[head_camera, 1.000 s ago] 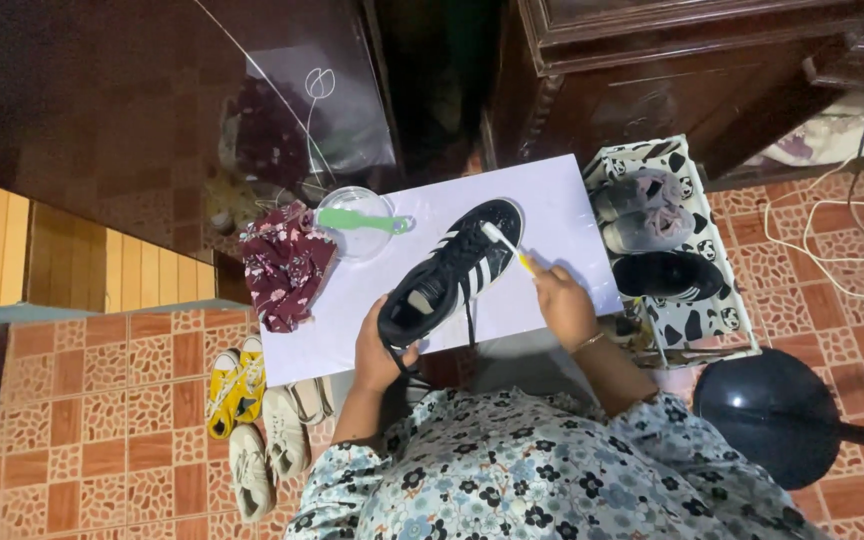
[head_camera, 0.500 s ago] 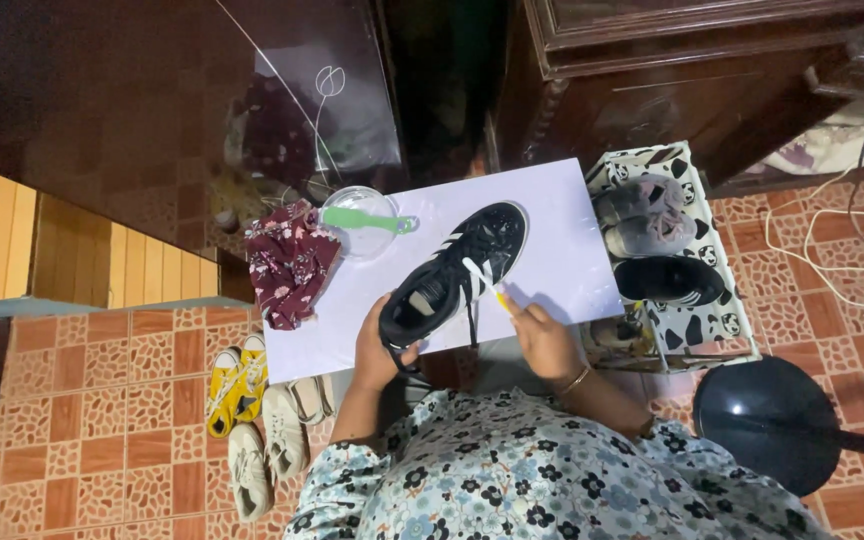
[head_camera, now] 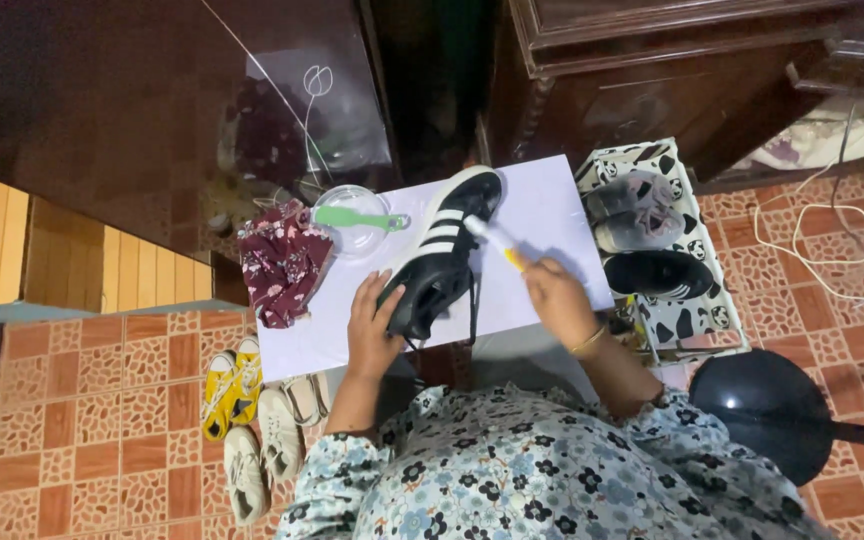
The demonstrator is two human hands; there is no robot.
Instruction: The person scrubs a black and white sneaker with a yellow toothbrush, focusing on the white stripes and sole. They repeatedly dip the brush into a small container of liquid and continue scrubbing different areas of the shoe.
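Scrubbing looks midway: left hand (head_camera: 372, 325) grips the black shoe (head_camera: 439, 255) at frame centre on the white desk (head_camera: 552, 210), right hand (head_camera: 555, 297) pinches a toothbrush (head_camera: 497, 240) (bristles on its side).

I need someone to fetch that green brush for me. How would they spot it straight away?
Find the white board where the hands work on the black shoe. At its upper left edge, beside the maroon cloth, stands a clear bowl. The green brush lies across the bowl, the only green thing there.
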